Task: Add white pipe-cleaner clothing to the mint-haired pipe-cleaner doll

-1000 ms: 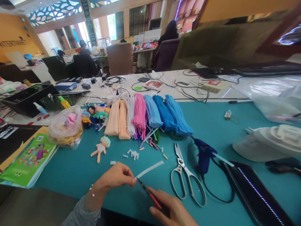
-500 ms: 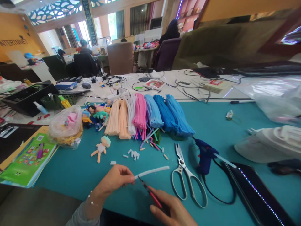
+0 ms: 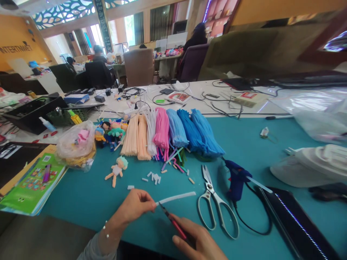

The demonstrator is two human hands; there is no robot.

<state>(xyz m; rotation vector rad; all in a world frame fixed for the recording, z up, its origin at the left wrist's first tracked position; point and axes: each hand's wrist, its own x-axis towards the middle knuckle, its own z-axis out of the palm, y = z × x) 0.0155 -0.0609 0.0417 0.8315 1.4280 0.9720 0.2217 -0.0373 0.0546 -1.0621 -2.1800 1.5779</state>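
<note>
Near the front of the teal mat, my left hand (image 3: 141, 204) pinches one end of a white pipe cleaner (image 3: 177, 197), whose free length points right. My right hand (image 3: 199, 236) is wrapped round red-handled pliers or cutters (image 3: 177, 227). Their dark tip meets the pipe cleaner just beside my left fingertips. Several short white pieces (image 3: 155, 178) lie beyond my hands. A small doll (image 3: 117, 171) with a peach body and mint hair rests to the left of them. Large scissors (image 3: 209, 187) with pale handles lie to the right, blades slightly apart.
Bundles of peach, white, pink and blue pipe cleaners (image 3: 162, 130) line the mat's far side. A blue glue gun (image 3: 235, 178) and its cord lie right of the scissors. On the left are a plastic bag (image 3: 74, 144) and a green booklet (image 3: 34, 184). People sit at far desks.
Almost nothing differs. The pipe cleaner and my left hand have shifted very slightly, with the cutter tip still at the pipe cleaner.
</note>
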